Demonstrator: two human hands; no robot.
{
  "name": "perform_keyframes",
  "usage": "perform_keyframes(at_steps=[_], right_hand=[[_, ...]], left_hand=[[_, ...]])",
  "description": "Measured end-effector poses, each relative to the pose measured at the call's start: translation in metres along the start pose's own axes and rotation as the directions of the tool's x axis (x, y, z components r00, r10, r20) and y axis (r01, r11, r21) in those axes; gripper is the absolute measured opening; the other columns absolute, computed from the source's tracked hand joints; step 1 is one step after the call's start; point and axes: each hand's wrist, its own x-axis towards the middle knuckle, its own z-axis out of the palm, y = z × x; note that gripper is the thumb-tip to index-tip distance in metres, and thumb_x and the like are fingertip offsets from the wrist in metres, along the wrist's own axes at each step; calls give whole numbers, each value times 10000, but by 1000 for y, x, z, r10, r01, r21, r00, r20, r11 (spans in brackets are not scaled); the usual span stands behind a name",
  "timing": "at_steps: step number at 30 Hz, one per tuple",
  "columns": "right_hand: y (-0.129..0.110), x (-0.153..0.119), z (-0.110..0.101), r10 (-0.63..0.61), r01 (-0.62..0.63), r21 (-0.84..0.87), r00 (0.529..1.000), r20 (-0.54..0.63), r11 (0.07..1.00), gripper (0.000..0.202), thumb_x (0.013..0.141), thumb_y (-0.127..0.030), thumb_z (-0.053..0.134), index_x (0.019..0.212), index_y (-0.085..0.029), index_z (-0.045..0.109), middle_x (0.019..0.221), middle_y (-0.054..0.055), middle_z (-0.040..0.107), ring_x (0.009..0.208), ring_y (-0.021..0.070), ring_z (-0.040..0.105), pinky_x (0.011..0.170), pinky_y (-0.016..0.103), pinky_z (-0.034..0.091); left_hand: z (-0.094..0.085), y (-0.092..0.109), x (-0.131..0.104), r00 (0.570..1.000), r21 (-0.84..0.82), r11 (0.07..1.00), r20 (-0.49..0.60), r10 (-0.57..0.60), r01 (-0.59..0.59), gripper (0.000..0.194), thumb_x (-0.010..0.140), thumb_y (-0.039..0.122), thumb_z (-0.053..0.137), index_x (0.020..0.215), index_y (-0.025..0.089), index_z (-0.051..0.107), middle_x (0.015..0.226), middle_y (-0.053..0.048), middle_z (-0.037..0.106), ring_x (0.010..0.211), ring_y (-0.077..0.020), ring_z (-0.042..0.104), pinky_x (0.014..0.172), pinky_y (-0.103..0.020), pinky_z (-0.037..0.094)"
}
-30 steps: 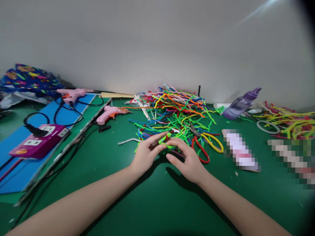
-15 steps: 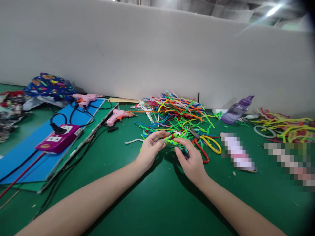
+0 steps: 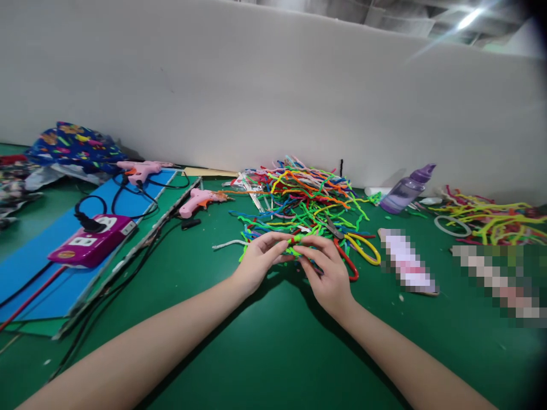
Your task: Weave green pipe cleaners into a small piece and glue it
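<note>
Fingers of my left hand (image 3: 265, 259) and my right hand (image 3: 327, 270) meet around a small green fuzzy piece (image 3: 294, 242), which both pinch from either side. Its exact shape is mostly covered by my fingertips. Right behind the hands lies a heap of colourful fuzzy stems (image 3: 307, 185), in green, orange, yellow, blue and pink. Scissors (image 3: 362, 247) with one yellow and one red handle rest open at the heap's right edge, near my right hand.
A pink glue gun (image 3: 199, 203) lies left of the heap, another (image 3: 143, 169) by a purple power strip (image 3: 92, 240) with cords on a blue board (image 3: 38, 259). Rightward are a purple bottle (image 3: 405, 191), a blurred-out flat object (image 3: 408, 262) and more stems (image 3: 499, 216).
The view has shifted slightly, so the table items sit a little further left. My fingers have closed in around the green piece, and less of it shows.
</note>
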Motion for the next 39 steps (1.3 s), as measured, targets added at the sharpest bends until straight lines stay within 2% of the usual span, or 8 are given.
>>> perform_keyframes(at_steps=[5,12,19,25,29,33,37,39], right_hand=[[4,-1,-1,28,-28,1,999,-37,1000,311,859,-108,525,1098,-279,628,1017,58,576,980,191,571,844,374,496],[4,1,0,68,-67,36,998,-18,997,235,861,-148,525,1056,-256,600,1022,55,641,1001,212,584,889,420,476],[5,2,0,4,-3,41,1000,-22,999,224,834,-143,572,1012,-262,637,976,39,677,954,203,612,893,421,473],[7,3,-3,-12,10,-68,999,-35,998,190,828,-175,606,967,-287,670,880,10,714,821,204,595,775,413,469],[7,6,-6,-19,19,-123,1000,0,992,167,823,-180,617,948,-277,670,863,11,716,769,194,586,773,416,439],[6,8,-8,6,-5,-33,1000,30,999,176,814,-183,626,951,-283,670,860,13,710,815,197,605,794,412,462],[5,7,-7,-5,11,110,999,-54,994,247,799,-169,628,1019,-280,632,1015,33,681,957,209,616,854,416,487],[6,8,-7,45,-31,130,993,-108,991,285,782,-210,649,1057,-270,609,1070,53,646,982,219,608,857,422,496]], left_hand=[[-1,-2,0,1000,1,1000,27,-7,7,225,734,272,703,924,153,679,967,-52,644,888,-177,606,802,-365,548],[-5,-3,2,999,-39,999,32,-20,22,194,748,244,696,921,158,679,977,-44,652,876,-156,612,810,-336,542],[-3,-4,2,999,-86,995,29,-46,49,181,723,240,720,873,143,691,913,-53,685,847,-156,637,802,-312,534],[-3,-6,2,999,-90,995,7,-49,49,177,720,254,723,856,145,693,887,-45,697,817,-148,646,798,-309,532],[-3,-7,1,999,-88,995,14,-49,50,181,700,242,741,851,150,703,877,-38,707,814,-149,648,812,-329,531],[-3,-8,2,998,-89,994,20,-64,65,224,721,259,725,905,133,711,952,-82,716,879,-179,652,841,-339,515],[-4,-7,3,995,-116,988,37,-97,101,256,746,304,703,939,135,713,984,-103,719,898,-193,663,861,-342,499],[-5,-6,3,992,-139,982,39,-121,126,248,766,315,682,938,138,708,945,-97,728,842,-182,676,843,-341,506]])
